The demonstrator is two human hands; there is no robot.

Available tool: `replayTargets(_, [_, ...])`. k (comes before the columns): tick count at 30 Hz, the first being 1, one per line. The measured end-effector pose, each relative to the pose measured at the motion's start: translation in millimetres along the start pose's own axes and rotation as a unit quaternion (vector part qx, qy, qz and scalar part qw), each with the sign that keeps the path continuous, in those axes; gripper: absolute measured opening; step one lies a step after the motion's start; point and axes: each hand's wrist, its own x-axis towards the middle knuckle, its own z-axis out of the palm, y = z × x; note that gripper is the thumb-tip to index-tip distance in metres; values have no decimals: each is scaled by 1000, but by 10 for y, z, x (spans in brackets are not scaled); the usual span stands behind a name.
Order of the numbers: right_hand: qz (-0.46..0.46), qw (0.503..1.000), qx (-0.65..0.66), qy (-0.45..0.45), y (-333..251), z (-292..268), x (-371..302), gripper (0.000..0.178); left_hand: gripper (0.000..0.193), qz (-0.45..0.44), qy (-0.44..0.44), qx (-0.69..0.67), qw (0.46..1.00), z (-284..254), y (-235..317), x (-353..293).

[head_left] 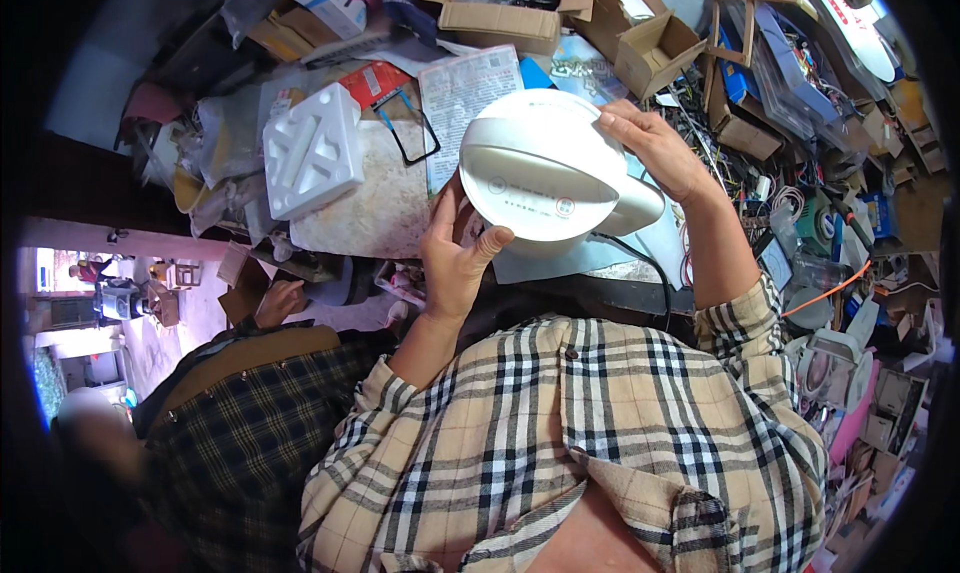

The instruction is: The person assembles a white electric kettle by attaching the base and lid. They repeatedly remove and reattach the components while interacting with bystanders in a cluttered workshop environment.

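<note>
A white, jug-like electric appliance (550, 168) is tilted between my hands over the workbench. Its round lid has a deep moulded grip across it and printed marks, and a handle (638, 208) sticks out at its right. My left hand (455, 253) grips the near left rim of the lid, thumb along the edge, with some fingers hidden behind. On the far right, my right hand (660, 148) holds the lid's rim, thumb on top and the other fingers mostly out of sight. A black cord (655, 263) runs from under the appliance toward the bench's front edge.
White foam packing (313, 153) and a printed sheet (465, 98) lie left of the appliance. Cardboard boxes (500, 23) line the back. Tools, wires and parts (800, 213) clutter the right. At my left another person in dark plaid (260, 403) has a hand (280, 301) near the bench.
</note>
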Motion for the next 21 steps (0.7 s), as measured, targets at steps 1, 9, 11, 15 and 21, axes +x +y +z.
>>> replayTargets(1, [-8, 1000, -7, -2, -2, -2, 4, 48, 93, -4, -3, 7, 1000, -10, 11, 11])
replayTargets(9, [-30, 999, 37, -13, -37, 21, -24, 44, 96, -36, -12, -2, 999, 20, 180, 11])
replayTargets(11, [-27, 999, 22, -16, -108, 34, -38, 43, 96, -32, -15, 7, 999, -22, 167, 2])
replayTargets(15, [-40, 999, 6, -26, -120, 86, -39, 44, 87, -26, -23, -10, 999, -71, 200, -27])
replayTargets(21, [-27, 999, -30, 20, 145, -92, -120, 40, 68, -4, -85, -24, 996, -141, 16, 24])
